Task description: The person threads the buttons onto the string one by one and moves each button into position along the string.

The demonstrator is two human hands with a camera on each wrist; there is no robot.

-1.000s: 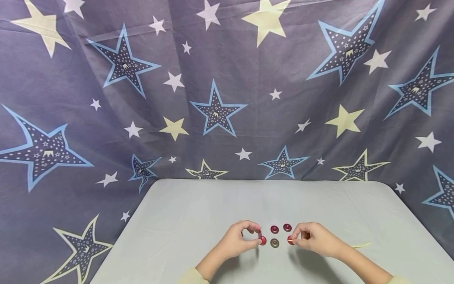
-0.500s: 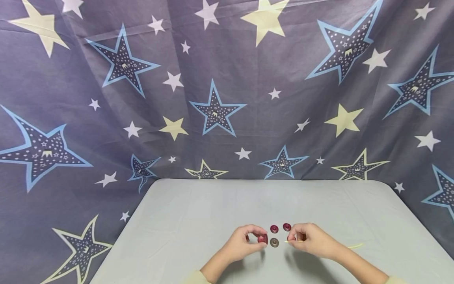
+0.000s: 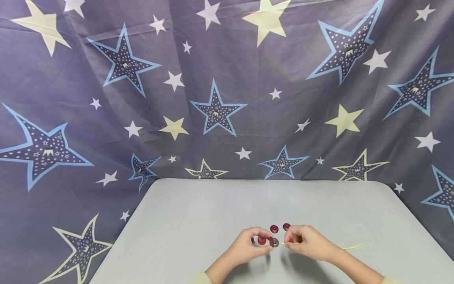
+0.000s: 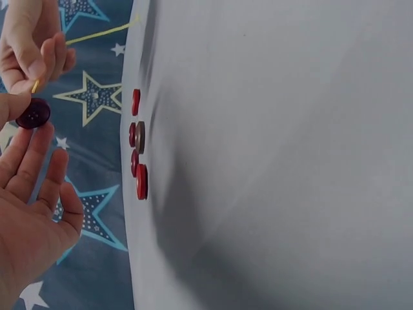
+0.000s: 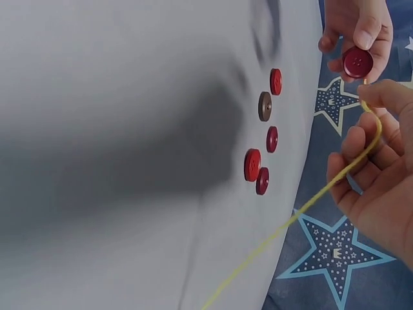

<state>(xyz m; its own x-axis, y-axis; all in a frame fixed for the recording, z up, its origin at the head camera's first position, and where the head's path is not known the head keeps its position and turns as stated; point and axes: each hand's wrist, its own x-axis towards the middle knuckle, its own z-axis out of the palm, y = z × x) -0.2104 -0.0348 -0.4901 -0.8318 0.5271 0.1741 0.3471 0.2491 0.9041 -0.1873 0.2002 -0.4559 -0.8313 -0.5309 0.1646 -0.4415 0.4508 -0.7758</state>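
Observation:
My left hand (image 3: 250, 245) pinches a dark red button (image 5: 358, 62) between thumb and fingertips, raised above the table. In the left wrist view the small holes in that button (image 4: 33, 114) are visible. Opposite it, my right hand (image 3: 312, 241) pinches a yellow cord (image 5: 316, 195) near its end. The cord's tip (image 4: 36, 85) lies close to the button; whether it enters a hole I cannot tell. The rest of the cord trails from the right hand down toward the table.
On the pale table (image 3: 198, 213) below lie several loose buttons: a brown one (image 5: 265, 106), bright red ones such as this red button (image 5: 252, 165), and dark red ones including this dark red button (image 5: 272, 139). A star-patterned cloth (image 3: 227, 79) hangs behind the table.
My left hand has moved right with the dark red button, and my right hand slightly left with the cord. The gap between button and cord tip has narrowed.

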